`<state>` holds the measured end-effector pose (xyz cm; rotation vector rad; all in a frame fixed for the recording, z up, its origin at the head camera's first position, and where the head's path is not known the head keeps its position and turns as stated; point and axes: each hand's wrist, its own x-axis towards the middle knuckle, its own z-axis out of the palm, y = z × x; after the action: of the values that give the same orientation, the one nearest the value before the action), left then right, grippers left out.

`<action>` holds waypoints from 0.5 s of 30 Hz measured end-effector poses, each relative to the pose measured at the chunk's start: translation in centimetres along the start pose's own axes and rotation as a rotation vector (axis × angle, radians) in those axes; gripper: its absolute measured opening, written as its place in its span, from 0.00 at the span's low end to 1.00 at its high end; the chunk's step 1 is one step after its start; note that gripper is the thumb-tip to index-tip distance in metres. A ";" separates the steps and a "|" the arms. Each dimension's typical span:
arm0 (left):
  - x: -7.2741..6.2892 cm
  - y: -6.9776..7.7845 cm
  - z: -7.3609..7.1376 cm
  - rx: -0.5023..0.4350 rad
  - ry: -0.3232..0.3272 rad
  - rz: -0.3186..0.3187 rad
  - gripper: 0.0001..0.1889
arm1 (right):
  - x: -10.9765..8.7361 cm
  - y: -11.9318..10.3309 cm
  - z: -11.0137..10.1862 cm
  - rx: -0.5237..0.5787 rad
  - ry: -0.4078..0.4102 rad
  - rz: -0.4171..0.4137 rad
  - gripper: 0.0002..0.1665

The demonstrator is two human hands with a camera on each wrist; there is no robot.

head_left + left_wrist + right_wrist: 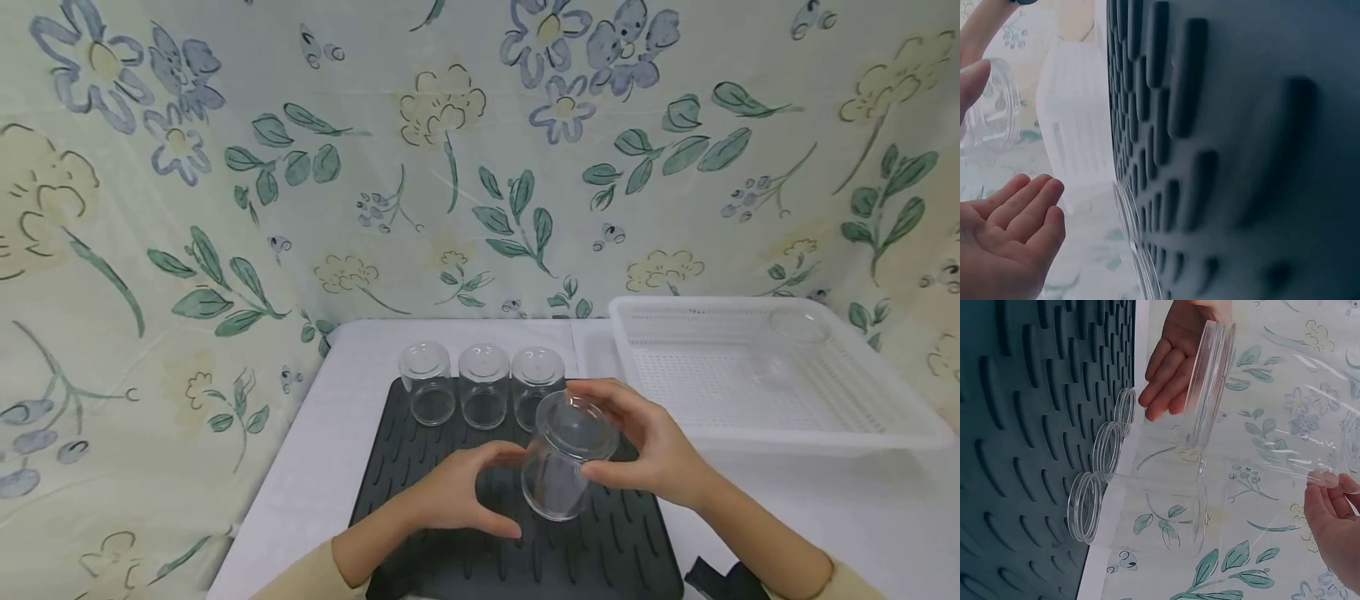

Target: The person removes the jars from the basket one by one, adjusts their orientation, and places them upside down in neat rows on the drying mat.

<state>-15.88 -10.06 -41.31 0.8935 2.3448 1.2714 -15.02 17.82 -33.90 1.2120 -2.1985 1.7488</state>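
A clear drinking glass [555,483] hangs tilted above a dark ridged mat [480,567], its rim end towards the mat in the right wrist view. My right hand [652,450] grips it between thumb and fingers near its base end. Beside the glass, on its left, my left hand [461,492] is held with thumb and fingers spread apart; whether a fingertip touches the glass cannot be told. Three more clear glasses stand upside down in a row at the mat's back edge: a left one [427,387], a middle one [483,387] and a right one [536,375], partly hidden.
At the right stands a white perforated plastic basket [765,437] with a clear glass [798,333] inside. A black item [723,579] lies by the mat's front right corner. Flower-patterned cloth [420,183] hangs behind the white-covered table [300,492].
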 end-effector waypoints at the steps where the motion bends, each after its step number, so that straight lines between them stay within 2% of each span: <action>1: -0.4 -0.2 -0.3 0.033 0.013 -0.021 0.42 | 0.0 0.1 0.1 0.001 0.001 -0.001 0.44; 6: -2.6 -1.2 -1.6 0.163 0.045 -0.110 0.48 | 0.3 0.6 0.4 0.009 0.008 -0.008 0.44; 12: -5.3 -2.6 -2.8 0.243 0.012 -0.196 0.60 | 0.8 1.2 0.9 0.036 0.005 -0.060 0.45; 15: -6.8 -3.2 -3.3 0.278 0.005 -0.228 0.65 | 1.0 1.4 1.2 0.033 -0.002 -0.041 0.45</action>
<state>-13.78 -17.96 -42.21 0.6739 2.5821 0.8746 -16.09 16.28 -34.87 1.2563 -2.1384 1.7755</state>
